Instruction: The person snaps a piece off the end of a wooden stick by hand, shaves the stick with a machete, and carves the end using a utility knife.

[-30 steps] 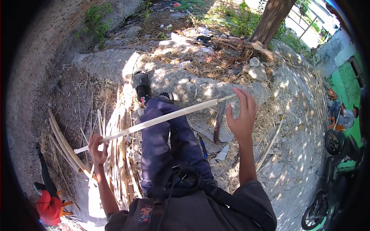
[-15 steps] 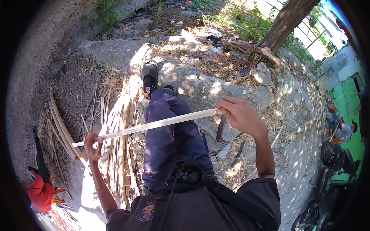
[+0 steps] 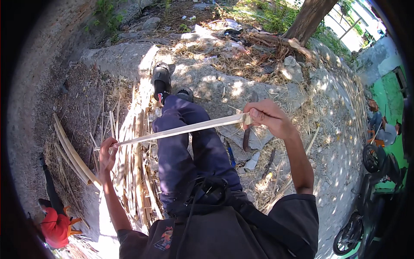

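A long pale strip of split bamboo or wood point(image 3: 181, 129) is stretched across above my thighs, its right end slightly higher than its left. My left hand point(image 3: 107, 157) pinches it near its left end, a short tip showing past the fingers. At the other end my right hand point(image 3: 271, 118) is closed on it, thumb and fingers at the squared tip. On the ground below the right hand lies a dark, narrow, blade-like thing point(image 3: 247, 137). A slim blue object point(image 3: 231, 154) lies beside my leg.
Left of my legs lies a pile of pale strips point(image 3: 134, 159), with thicker curved pieces point(image 3: 71, 149) farther left. A tree trunk point(image 3: 308, 19) rises at far right. A person in red point(image 3: 56, 228) sits lower left; another person point(image 3: 388, 131) sits right, near a parked motorcycle point(image 3: 375, 172).
The strip has turned a little about its length and less of its left tip sticks out past my left hand. My right hand has rolled, its thumb now over the strip's end.
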Motion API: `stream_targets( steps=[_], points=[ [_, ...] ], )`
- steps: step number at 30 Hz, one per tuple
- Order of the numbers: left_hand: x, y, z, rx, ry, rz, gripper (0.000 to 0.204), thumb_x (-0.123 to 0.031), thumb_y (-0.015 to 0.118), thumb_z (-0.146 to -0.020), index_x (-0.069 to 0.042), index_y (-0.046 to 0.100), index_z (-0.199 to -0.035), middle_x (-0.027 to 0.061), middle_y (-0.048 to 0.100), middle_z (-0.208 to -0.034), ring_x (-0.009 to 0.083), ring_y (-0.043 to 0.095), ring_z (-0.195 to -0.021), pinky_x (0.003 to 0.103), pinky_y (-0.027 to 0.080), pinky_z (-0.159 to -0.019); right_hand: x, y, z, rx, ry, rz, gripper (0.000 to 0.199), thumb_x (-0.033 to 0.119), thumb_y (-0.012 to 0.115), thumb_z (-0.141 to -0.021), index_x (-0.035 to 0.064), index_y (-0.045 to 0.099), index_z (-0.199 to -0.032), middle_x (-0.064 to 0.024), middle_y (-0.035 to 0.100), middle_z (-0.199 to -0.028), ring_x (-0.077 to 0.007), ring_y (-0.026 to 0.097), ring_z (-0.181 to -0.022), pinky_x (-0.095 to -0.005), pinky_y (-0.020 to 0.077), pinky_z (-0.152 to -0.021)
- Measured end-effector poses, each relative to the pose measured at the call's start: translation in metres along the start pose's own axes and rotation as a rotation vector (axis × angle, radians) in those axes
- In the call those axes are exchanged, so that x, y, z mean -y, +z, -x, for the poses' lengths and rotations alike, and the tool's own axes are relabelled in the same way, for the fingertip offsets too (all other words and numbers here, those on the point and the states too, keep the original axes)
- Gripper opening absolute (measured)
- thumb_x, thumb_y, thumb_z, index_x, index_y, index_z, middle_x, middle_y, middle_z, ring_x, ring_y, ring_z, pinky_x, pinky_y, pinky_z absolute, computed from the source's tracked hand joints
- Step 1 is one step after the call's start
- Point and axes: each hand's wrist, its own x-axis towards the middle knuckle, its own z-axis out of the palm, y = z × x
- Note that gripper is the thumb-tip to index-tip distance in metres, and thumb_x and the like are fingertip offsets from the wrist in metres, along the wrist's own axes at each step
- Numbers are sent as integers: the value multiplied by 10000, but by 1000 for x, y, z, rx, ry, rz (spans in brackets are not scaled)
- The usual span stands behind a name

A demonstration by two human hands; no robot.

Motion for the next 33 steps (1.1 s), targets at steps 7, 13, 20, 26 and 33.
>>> stream_targets(
  steps=[7,13,20,26,33],
  points=[
    [-45,28,-30,192,33,-55,563,-441,838,-839,-55,660,-1208,121,683,-1178,303,643,-1133,452,483,-1048,-33,4,23,-187,32,-677,403,333,516,-1111,-34,678,-1071,-70,698,-934,-78,559,-764,-230,404,-631],
    [-197,46,-45,97,373,374,896,-608,793,-851,42,515,-1401,184,649,-1290,323,615,-1269,471,431,-1138,-21,6,29,-142,24,-477,405,360,561,-1092,-23,685,-1055,-60,700,-915,-82,603,-795,-230,429,-648],
    [-331,79,-55,272,656,460,703,-505,744,-943,0,559,-1394,167,694,-1147,326,689,-1052,419,533,-941,26,21,23,-135,-159,42,287,258,744,-986,-12,675,-1057,-57,655,-848,-108,576,-663,-288,435,-603],
    [-336,90,-48,392,673,391,287,-322,545,-1091,-43,595,-1135,164,605,-829,417,618,-749,471,463,-646,60,46,33,-521,-256,640,290,250,793,-918,13,696,-1055,-75,655,-837,-226,635,-658,-358,459,-577],
    [-340,81,-37,321,570,353,305,-305,477,-1128,-44,550,-987,171,524,-682,429,582,-649,481,408,-581,56,45,26,-658,-415,987,322,332,796,-872,97,696,-1068,-33,639,-856,-215,659,-705,-352,502,-611]
  ],
)
